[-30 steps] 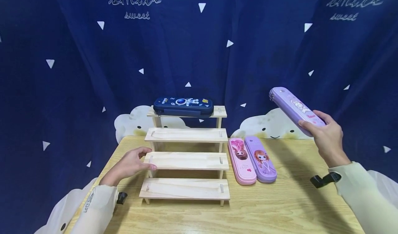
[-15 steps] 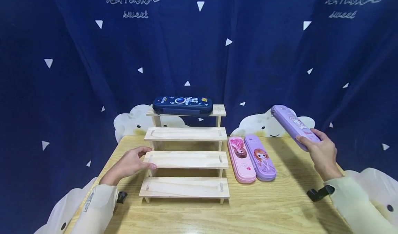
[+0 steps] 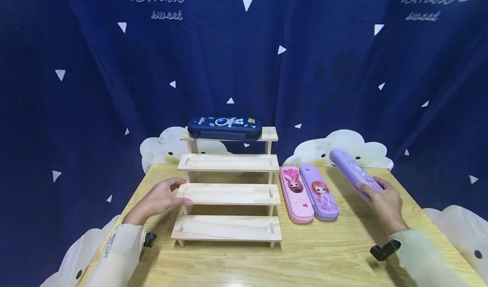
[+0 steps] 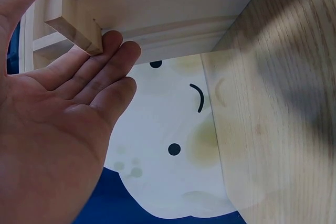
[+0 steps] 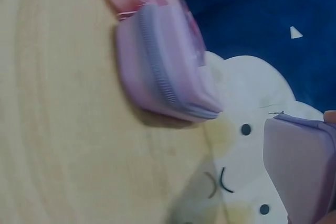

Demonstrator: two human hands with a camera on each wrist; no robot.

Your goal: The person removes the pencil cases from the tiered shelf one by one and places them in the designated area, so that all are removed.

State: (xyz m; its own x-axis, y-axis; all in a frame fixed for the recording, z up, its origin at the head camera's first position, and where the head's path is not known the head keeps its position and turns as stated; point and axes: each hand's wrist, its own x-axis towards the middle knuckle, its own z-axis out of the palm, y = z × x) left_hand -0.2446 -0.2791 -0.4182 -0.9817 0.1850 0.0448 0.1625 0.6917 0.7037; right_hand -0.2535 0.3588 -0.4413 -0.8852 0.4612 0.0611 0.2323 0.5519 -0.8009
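Note:
My right hand (image 3: 386,202) grips the near end of a light purple pencil case (image 3: 351,169), tilted and held over the table's right side. In the right wrist view, part of this case shows at the right edge. My left hand (image 3: 162,199) holds the left end of the second-lowest step of a wooden stepped rack (image 3: 228,194), thumb on top. From the left wrist, its fingers (image 4: 113,64) reach past a wooden upright. A dark blue astronaut pencil case (image 3: 225,129) lies on the top step. Beside the rack, a pink doll pencil case (image 3: 296,196) and a purple doll pencil case (image 3: 319,193) lie side by side.
The wooden table (image 3: 213,266) carries the rack and the cases. Behind it hangs a dark blue curtain (image 3: 324,79) with white triangles and smiling clouds. Black wrist straps (image 3: 385,249) sit at both cuffs.
My right hand has lowered the light purple pencil case toward the table, drawing slightly left. My left hand stays on the rack, and the other cases lie where they were.

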